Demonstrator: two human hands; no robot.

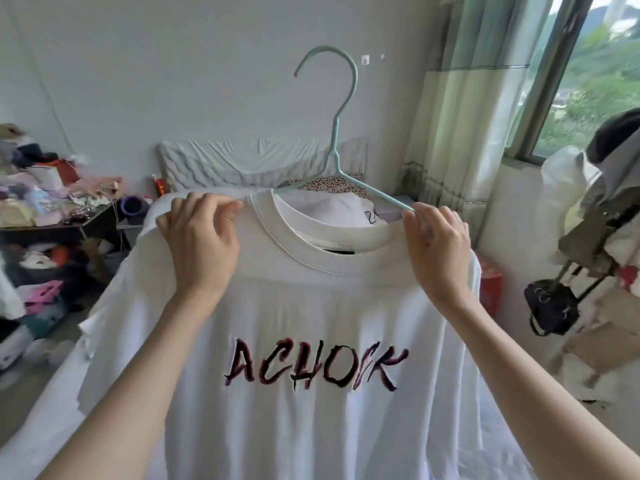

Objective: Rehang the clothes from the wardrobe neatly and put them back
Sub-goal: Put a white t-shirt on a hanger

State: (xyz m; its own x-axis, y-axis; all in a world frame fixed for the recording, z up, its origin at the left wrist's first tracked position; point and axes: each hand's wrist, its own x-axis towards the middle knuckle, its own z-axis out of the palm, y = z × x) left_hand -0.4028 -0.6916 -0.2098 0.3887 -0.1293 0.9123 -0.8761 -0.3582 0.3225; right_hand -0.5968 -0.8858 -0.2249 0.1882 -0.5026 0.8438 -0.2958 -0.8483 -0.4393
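T-shirt (311,341): white, crew-necked, held up in front of the person above a bed (41,420), its left shoulder already draped over the hanger.
Hanger (341,109): thin pale-blue wire, hook upright and pointing left; its right arm is bare and pokes out past the collar (311,251).
Left hand (199,242): fingers curled, pinching the shirt's shoulder fabric just beside the collar.
Right hand (436,247): fingers curled round the tip of the bare hanger arm and the fabric beneath it.
Handling: the shirt looks light, soft and limp, likely to sag or slip off a smooth wire arm; the ribbed collar seems the firmest part.
Where to hold: best taken at the shoulder seam close to the collar, stretching the neck opening over the hanger end.
Writing: "ACHOK" across the chest in black brush letters with dark red shadow; a small dark label inside the neck is unreadable.
Surroundings: cluttered side table (62,223) at left, curtain (460,126) and window at right.
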